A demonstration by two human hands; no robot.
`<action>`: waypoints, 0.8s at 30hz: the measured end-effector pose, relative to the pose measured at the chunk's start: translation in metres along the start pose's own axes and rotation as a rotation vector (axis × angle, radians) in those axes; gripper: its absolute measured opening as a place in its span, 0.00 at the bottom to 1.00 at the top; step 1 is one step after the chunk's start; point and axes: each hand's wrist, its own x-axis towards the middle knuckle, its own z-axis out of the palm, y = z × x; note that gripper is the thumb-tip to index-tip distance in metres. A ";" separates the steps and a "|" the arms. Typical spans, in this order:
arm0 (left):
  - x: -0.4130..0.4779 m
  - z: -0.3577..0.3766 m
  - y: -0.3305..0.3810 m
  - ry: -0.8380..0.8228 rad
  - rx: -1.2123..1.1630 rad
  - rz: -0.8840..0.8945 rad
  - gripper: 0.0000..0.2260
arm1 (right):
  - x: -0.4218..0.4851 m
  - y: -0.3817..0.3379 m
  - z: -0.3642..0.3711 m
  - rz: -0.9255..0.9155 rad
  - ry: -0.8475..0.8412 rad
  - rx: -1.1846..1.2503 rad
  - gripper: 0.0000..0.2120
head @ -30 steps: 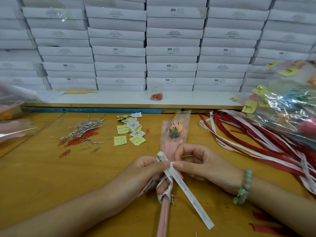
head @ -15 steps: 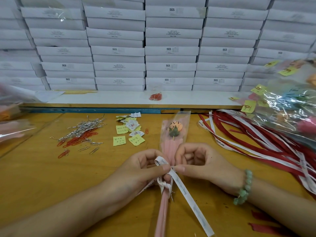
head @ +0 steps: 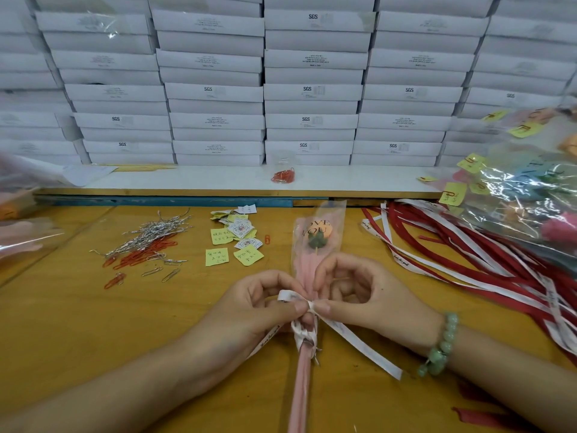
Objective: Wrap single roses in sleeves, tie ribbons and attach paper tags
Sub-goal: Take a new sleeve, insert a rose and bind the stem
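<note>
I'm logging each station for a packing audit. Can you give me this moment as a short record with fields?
work piece: single rose in a clear plastic sleeve with pink paper, lying on the yellow wooden table, bloom pointing away
hands: left hand and right hand each pinch the white printed ribbon at the knot
left of rose: yellow paper tags; red and silver paper clips
right of rose: loose red and white ribbons; heap of wrapped roses
behind: stacked white cardboard boxes
stage: knot being tied

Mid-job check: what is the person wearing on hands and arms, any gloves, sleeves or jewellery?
No gloves on the left hand or right hand. Both forearms are bare, no sleeves in view. A bracelet of pale green round beads circles the right wrist.
</note>
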 end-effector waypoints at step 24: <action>-0.003 0.004 0.000 0.058 0.177 0.096 0.04 | -0.001 0.003 0.003 0.040 -0.016 -0.112 0.17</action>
